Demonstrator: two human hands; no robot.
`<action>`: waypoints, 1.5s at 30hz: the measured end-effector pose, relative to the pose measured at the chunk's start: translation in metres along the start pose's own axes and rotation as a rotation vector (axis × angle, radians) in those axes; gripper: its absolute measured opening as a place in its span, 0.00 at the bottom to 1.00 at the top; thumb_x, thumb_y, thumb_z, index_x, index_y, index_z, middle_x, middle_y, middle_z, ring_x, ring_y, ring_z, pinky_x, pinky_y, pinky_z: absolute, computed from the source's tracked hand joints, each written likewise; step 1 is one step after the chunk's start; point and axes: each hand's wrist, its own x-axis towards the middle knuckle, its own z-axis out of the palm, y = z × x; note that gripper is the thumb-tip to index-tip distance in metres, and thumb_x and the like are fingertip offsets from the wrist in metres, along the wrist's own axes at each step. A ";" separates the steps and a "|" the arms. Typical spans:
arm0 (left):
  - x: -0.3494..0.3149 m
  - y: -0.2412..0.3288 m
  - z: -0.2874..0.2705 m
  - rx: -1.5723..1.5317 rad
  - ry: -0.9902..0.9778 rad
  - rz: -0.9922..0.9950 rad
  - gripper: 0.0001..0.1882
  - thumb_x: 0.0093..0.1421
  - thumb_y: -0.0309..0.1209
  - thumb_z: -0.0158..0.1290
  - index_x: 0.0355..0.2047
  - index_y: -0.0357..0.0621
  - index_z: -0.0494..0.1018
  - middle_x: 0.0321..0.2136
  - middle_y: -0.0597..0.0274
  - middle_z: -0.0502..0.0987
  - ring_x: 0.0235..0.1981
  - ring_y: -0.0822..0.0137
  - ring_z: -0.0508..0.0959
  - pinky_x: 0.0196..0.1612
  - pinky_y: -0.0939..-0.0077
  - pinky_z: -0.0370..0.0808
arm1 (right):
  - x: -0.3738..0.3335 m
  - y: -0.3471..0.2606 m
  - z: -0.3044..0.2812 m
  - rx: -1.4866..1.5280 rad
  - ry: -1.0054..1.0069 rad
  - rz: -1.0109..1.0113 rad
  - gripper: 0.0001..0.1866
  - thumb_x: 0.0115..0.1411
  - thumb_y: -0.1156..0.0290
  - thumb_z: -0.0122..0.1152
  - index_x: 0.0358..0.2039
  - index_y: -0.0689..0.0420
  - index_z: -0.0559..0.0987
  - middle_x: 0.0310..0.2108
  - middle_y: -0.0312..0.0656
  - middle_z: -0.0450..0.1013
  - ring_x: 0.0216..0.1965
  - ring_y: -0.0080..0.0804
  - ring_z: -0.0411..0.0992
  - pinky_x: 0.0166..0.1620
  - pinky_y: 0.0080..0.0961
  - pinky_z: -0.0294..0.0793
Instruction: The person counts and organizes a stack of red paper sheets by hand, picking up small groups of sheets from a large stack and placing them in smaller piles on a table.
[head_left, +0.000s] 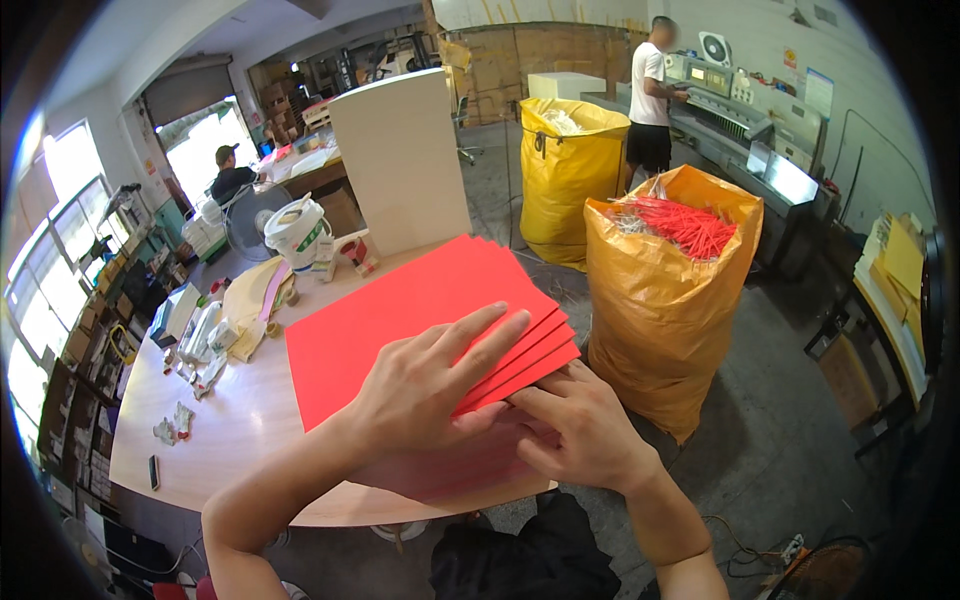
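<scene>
A stack of red paper sheets point(400, 300) lies on the near part of the table, its top sheets fanned into steps along the right edge. My left hand point(415, 385) rests over the top sheet with its fingers stretched across it. The left thumb is at the near edge of the fanned sheets, seemingly holding them. At the near right corner, my right hand point(590, 430) has its bent fingers on the edges of the sheets, gripping them; part of its fingertips is hidden under the paper. Below the hands, the side of the stack looks pinkish and blurred.
The pale wooden table point(240, 430) carries a white bucket point(300, 235), tape rolls and small clutter on its left. A tall white stack point(400, 160) stands behind. Right of the table are an orange bag point(655, 320) of red strips and a yellow bag point(570, 190). Two people work farther back.
</scene>
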 end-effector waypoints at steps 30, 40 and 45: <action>-0.002 -0.013 0.001 -0.070 0.134 -0.043 0.33 0.64 0.28 0.60 0.70 0.62 0.75 0.64 0.49 0.78 0.47 0.50 0.87 0.42 0.56 0.86 | 0.032 0.010 -0.010 0.815 0.301 0.596 0.20 0.75 0.67 0.65 0.25 0.56 0.70 0.21 0.28 0.68 0.24 0.12 0.64 0.26 0.21 0.63; -0.001 -0.011 -0.001 -0.078 0.138 0.007 0.27 0.57 0.45 0.72 0.58 0.66 0.83 0.66 0.50 0.75 0.47 0.53 0.89 0.40 0.58 0.87 | 0.033 0.017 -0.014 0.956 0.260 0.686 0.22 0.78 0.59 0.59 0.25 0.53 0.73 0.21 0.32 0.73 0.21 0.16 0.70 0.25 0.17 0.66; 0.000 -0.009 -0.004 -0.119 0.131 -0.007 0.34 0.48 0.52 0.79 0.56 0.66 0.84 0.66 0.52 0.75 0.48 0.51 0.89 0.44 0.55 0.87 | 0.032 0.017 -0.014 0.958 0.244 0.694 0.21 0.78 0.58 0.60 0.27 0.53 0.74 0.22 0.31 0.74 0.22 0.15 0.71 0.25 0.16 0.66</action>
